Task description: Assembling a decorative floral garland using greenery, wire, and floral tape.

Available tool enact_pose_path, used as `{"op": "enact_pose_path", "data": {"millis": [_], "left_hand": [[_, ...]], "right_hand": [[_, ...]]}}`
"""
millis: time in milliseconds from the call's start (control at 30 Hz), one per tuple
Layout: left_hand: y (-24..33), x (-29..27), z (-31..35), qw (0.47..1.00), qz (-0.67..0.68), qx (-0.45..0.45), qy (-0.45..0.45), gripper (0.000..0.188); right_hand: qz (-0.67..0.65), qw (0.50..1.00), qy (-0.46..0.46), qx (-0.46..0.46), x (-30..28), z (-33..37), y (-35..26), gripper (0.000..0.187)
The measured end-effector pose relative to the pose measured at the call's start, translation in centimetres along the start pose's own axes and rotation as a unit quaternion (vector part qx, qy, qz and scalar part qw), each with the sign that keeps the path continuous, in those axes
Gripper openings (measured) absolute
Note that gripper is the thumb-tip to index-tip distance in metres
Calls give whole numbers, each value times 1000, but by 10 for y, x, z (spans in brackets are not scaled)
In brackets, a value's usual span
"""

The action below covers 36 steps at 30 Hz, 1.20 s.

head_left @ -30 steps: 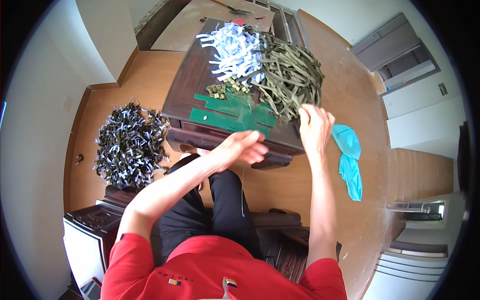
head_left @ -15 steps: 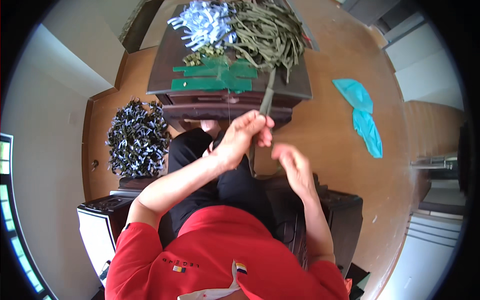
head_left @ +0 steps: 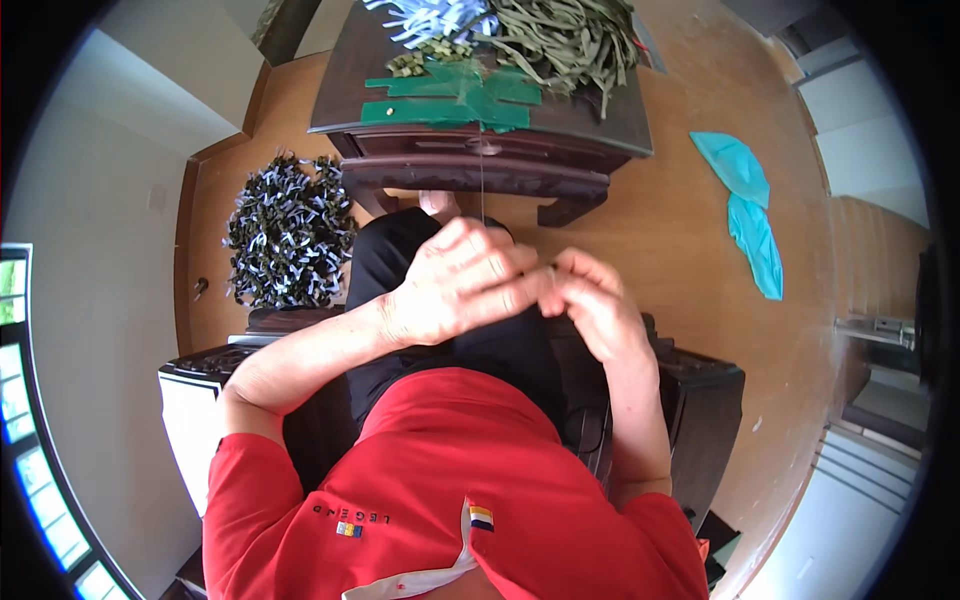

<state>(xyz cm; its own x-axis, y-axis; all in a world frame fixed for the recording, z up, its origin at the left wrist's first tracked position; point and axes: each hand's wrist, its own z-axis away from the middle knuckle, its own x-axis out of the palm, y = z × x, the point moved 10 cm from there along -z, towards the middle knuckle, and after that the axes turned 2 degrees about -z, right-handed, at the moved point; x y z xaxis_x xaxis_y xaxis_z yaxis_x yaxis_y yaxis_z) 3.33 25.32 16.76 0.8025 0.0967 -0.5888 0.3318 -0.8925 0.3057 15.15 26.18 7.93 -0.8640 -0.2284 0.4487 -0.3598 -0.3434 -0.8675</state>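
Floor and table clutter — wooden floor (head_left: 690,250)

Dark low table (head_left: 610,110) bears green sheets (head_left: 450,95), olive strips (head_left: 560,35), pale blue bundle (head_left: 425,15) — dark-and-white heap (head_left: 288,230) left; two teal pieces (head_left: 748,205) right.

Bright, even daylight, soft shadows, sharp centre, strong fisheye bending and black vignette at the rim.

thin pale thread (head_left: 481,185) runs near-vertical from the dark wooden table's front edge down to the hands, taut and straight, hard to see against the dark drawer front; its lower end vanishes behind the left hand (head_left: 455,290), which is curled with knuckles up over the lap; right hand (head_left: 590,305) sits just beside it, fingertips (head_left: 548,285) pinched together and touching the left's fingers. whatever is pinched is too small to make out.
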Motion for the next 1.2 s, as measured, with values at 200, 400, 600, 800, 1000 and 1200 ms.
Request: {"op": "enact_pose_path", "data": {"millis": [200,400,600,800,1000,1200], "left_hand": [[43,-16,12,962,-109,244,-52,16],[12,-18,5,978,-44,131,-155,14],[-37,-18,5,985,98,-90,-109,10],[-93,2,30,942,161,-233,-178,10],[-156,25,40,857,271,-394,-188,7],[-261,8,13,923,117,-364,-45,10]], "right_hand": [[-28,994,-84,70,39,10,14,8],[159,986,-43,22,46,0,2,5],[451,865,-78,-206,73,-22,-30,4],[484,846,-65,-216,63,-61,-15,9],[450,866,50,-214,39,-107,-24,7],[379,903,107,-175,-7,-139,-13,8]]}}
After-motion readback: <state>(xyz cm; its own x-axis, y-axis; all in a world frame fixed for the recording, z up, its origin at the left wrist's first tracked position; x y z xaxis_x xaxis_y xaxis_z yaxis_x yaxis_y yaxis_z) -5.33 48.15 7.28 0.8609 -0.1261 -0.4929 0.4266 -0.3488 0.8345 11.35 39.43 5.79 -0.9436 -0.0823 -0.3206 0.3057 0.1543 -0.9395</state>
